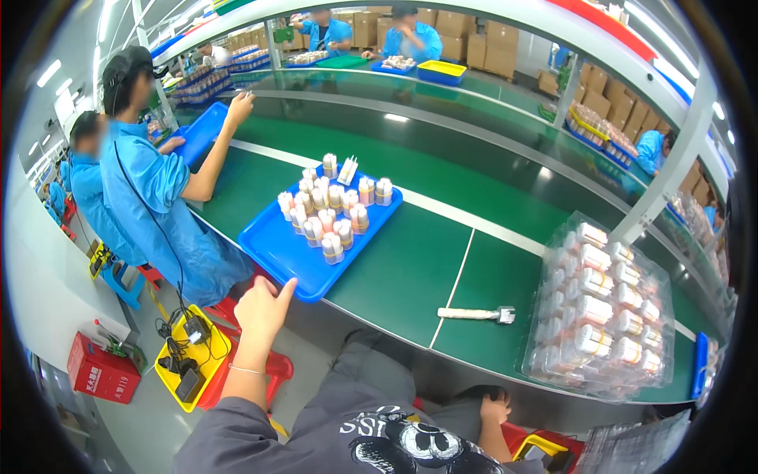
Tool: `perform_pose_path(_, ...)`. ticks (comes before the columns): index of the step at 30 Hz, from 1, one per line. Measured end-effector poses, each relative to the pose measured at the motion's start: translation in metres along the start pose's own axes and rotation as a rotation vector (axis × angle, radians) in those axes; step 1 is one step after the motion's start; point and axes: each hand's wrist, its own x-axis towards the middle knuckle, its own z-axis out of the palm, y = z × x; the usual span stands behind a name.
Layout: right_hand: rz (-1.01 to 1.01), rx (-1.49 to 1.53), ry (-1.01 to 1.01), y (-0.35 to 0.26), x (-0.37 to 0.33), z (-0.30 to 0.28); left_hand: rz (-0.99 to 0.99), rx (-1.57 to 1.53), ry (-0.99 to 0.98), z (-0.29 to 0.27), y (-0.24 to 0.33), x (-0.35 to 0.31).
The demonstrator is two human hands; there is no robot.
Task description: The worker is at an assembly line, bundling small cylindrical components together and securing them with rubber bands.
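Observation:
My left hand (262, 308) is beside the near corner of a blue tray (288, 265), thumb stretched out and apart from the other fingers, which are partly hidden behind the back of the hand. No held thing shows in it. On the tray stand several bundles of small white-capped tubes (320, 209), banded together; one white bundle (347, 170) leans at the far edge. Low by my lap and the table's underside is my right hand (496, 407), its fingers too small and hidden to read. A white-wrapped tool with a grey metal end (476, 314) lies on the green belt.
Clear plastic trays (604, 316) full of white bundles are stacked at the right. At left a co-worker in blue (158, 182) holds a blue tray (204, 130) over the table. A yellow bin (189, 355) with cables and a red box (103, 370) sit on the floor.

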Motion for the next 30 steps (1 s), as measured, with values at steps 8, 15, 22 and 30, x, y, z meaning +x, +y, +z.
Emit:
perform_pose_path(8, 0.001, 0.031, 0.007, -0.013, 0.002, -0.005, 0.775, 0.162, 0.283, 0.049, 0.006, 0.014)
perform_pose_path(15, -0.025, 0.074, 0.021, -0.015, 0.006, 0.002, 0.735, 0.118, 0.286, 0.057, 0.006, 0.014)
perform_pose_path(22, -0.030, 0.051, 0.021, -0.018, 0.010, 0.004, 0.577, -0.021, 0.334, 0.054, 0.038, 0.024)
perform_pose_path(30, -0.054, 0.069, 0.049, -0.022, 0.010, 0.000, 0.550, 0.128, 0.290, 0.066, 0.082, 0.086)
